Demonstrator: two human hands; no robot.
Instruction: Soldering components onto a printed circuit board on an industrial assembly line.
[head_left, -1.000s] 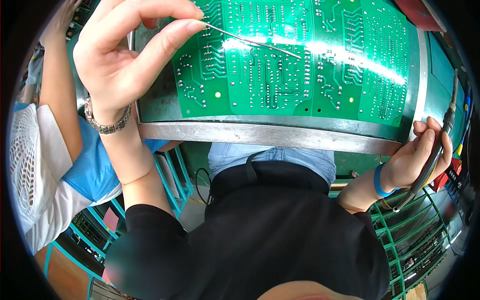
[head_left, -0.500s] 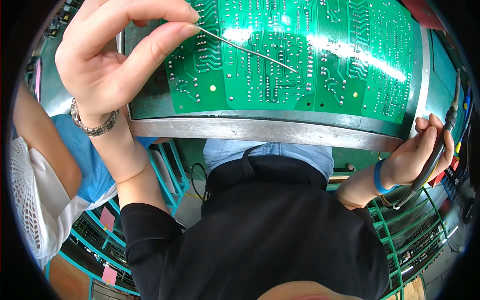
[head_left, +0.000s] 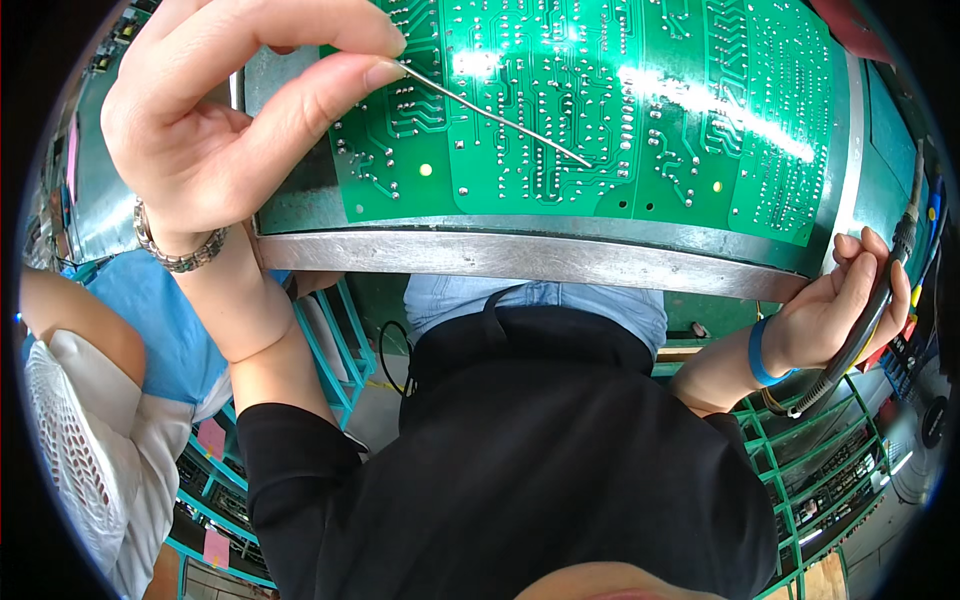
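Observation:
Between its thumb and forefinger, my left hand [head_left: 220,120] pinches a length of solder wire [head_left: 500,118]. The thin silvery wire slants down to the right over a green circuit board [head_left: 690,195], whose face is dotted with solder joints and traces. Whether the wire's free end touches the board, I cannot tell. At the right edge of the bench my right hand [head_left: 825,310] is wrapped round the handle of a soldering iron [head_left: 885,285]. Its tip points up and away, to the right of the board.
A metal edge strip [head_left: 520,255] runs along the front of the bench. At the left is a co-worker's arm with a white sleeve [head_left: 75,450]. Green wire racks [head_left: 800,480] stand below at the right, and teal shelves with boards [head_left: 215,490] at the lower left.
My left hand has shifted slightly left, and the wire's free end has dropped a little lower on the board. The co-worker's arm at the left has moved down. My right hand has barely moved.

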